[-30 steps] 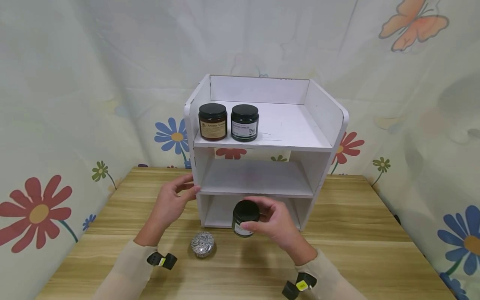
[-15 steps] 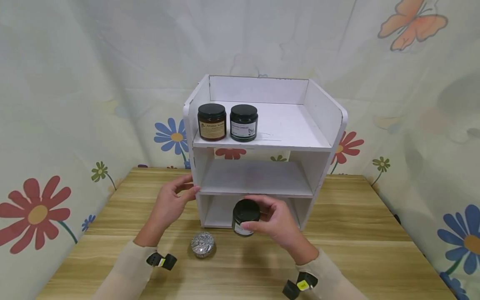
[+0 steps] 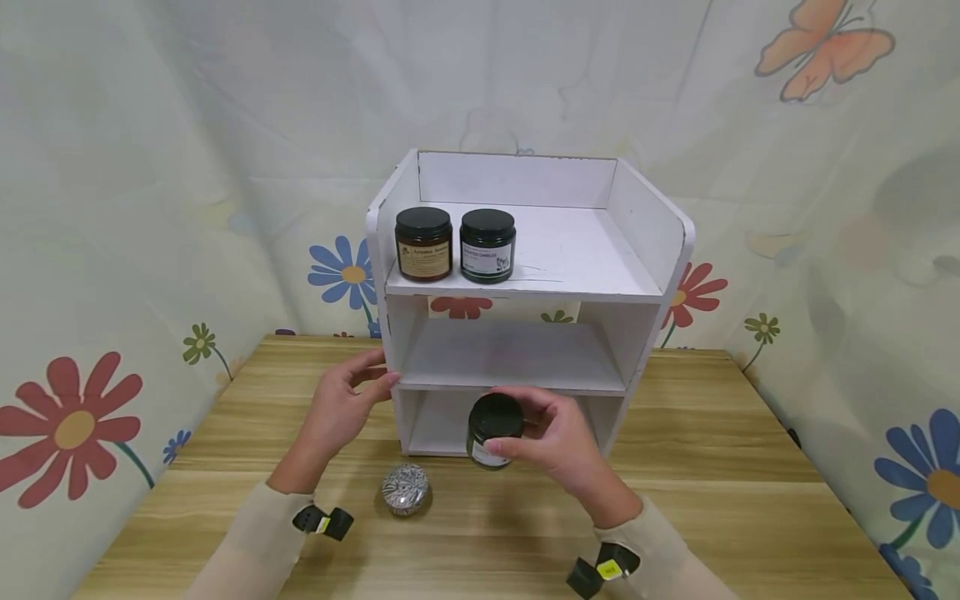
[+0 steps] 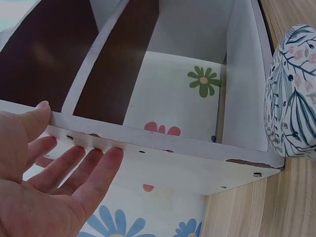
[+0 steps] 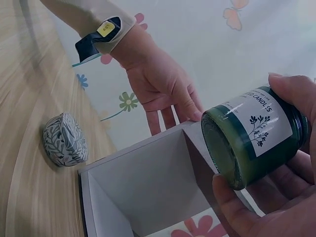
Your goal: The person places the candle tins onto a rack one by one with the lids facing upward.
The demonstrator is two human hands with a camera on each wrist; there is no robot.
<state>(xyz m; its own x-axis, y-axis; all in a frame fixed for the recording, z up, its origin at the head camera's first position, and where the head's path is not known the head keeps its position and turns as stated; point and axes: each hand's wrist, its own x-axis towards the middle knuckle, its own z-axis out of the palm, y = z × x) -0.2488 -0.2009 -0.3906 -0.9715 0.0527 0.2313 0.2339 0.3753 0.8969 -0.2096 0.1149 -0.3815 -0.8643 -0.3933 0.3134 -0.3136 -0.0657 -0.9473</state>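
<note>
My right hand (image 3: 558, 446) grips a dark green candle jar (image 5: 252, 133) with a black lid and a white label. In the head view that jar is in front of the shelf's bottom compartment, and the right wrist view shows its base off the table. My left hand (image 3: 341, 412) touches the left side of the white shelf unit (image 3: 513, 358). In the left wrist view its thumb is at the panel's front edge and its fingers lie fairly straight along the outer face. On the top shelf stand a brown candle jar (image 3: 424, 244) and a green candle jar (image 3: 487, 247), side by side.
A round patterned tin (image 3: 406, 490) sits on the wooden table (image 3: 690, 533), before the shelf's lower left corner. Behind the table hangs a flowered cloth (image 3: 247, 100). The middle shelf (image 3: 513, 354) lies above the bottom compartment.
The right hand has raised the held candle jar slightly and shifted it a little to the right. My left hand, the tin and the two jars on top stay where they were.
</note>
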